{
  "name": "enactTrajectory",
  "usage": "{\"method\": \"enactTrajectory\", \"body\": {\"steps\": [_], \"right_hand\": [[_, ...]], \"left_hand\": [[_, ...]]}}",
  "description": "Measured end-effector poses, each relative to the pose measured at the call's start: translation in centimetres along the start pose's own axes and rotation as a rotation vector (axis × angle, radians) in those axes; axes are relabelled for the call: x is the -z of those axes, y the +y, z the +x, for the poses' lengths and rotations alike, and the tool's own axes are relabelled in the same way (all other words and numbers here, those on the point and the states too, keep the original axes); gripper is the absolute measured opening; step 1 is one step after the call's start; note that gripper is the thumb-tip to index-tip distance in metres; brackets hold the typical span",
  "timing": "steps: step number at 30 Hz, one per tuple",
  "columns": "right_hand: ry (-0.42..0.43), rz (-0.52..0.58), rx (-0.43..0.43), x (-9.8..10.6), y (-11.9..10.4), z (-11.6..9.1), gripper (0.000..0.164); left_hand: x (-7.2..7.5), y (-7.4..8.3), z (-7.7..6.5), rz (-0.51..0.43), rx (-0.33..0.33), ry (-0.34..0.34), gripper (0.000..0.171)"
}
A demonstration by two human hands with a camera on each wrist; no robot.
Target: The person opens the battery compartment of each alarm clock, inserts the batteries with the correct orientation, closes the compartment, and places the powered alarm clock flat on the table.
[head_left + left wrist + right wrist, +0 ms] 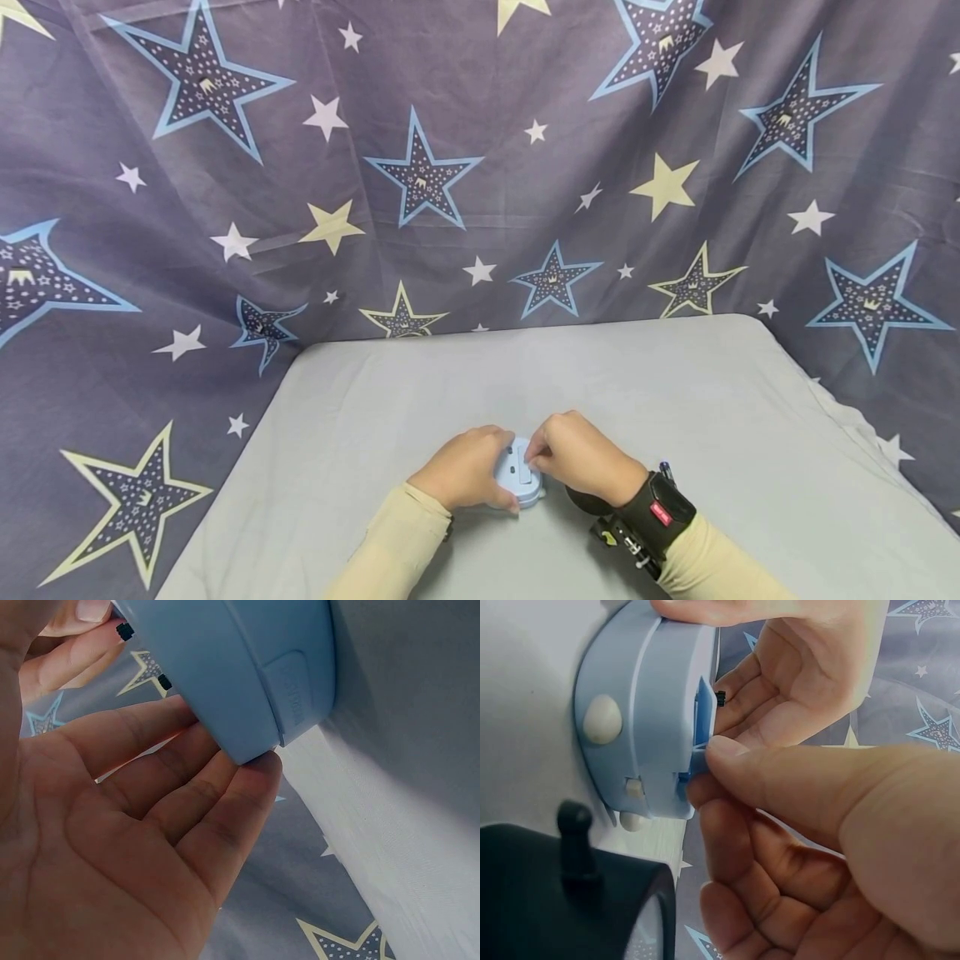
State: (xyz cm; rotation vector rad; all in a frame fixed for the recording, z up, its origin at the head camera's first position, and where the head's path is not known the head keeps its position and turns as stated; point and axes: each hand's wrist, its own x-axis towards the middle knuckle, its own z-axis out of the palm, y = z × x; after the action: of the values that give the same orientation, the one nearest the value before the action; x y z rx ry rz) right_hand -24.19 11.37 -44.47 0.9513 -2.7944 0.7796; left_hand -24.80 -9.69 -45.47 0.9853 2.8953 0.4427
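A light-blue alarm clock [519, 482] lies back side up on the grey cloth, near the front middle. My left hand [467, 468] grips its left side, thumb at the near edge and fingers round the far edge. In the left wrist view, fingertips press the casing [217, 667] close to two black knobs [165, 682]. My right hand [581, 454] pinches the battery cover [699, 759] between thumb and index finger; in the right wrist view it stands partly raised from the casing. White round feet [602, 720] project from the clock's side. The clock's face is hidden underneath.
A pale grey cloth [600, 375] covers the tabletop. Dark star-patterned curtains [480, 208] hang behind it and at both sides. A black strap with a camera mount [652, 517] sits on the right wrist, and its black housing [570, 900] intrudes into the right wrist view.
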Motion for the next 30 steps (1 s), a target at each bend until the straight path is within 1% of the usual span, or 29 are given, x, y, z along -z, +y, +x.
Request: {"method": "enactTrajectory", "body": {"steps": [12,19,23,26,30], "right_hand": [[0.01,-0.017,0.007,-0.21,0.25,0.03,0.009],[0.013,-0.002,0.013,-0.25,0.36,-0.1,0.01],[0.005,0.01,0.009,-0.21,0.43,-0.07,0.01],[-0.008,0.028,-0.012,-0.04,0.45,-0.05,0.009],[-0.004,0.039,-0.079,0.34,0.33,-0.16,0.013]], "left_hand": [[0.08,0.04,-0.08,-0.01,0.002,0.004,0.076],[0.11,0.08,0.01,-0.009,-0.005,0.005,0.067],[0.08,0.06,0.04,-0.014,-0.004,0.001,0.066],[0.06,0.02,0.07,-0.016,-0.002,-0.003,0.068],[0.01,-0.01,0.08,-0.01,0.0,-0.006,0.074]]}}
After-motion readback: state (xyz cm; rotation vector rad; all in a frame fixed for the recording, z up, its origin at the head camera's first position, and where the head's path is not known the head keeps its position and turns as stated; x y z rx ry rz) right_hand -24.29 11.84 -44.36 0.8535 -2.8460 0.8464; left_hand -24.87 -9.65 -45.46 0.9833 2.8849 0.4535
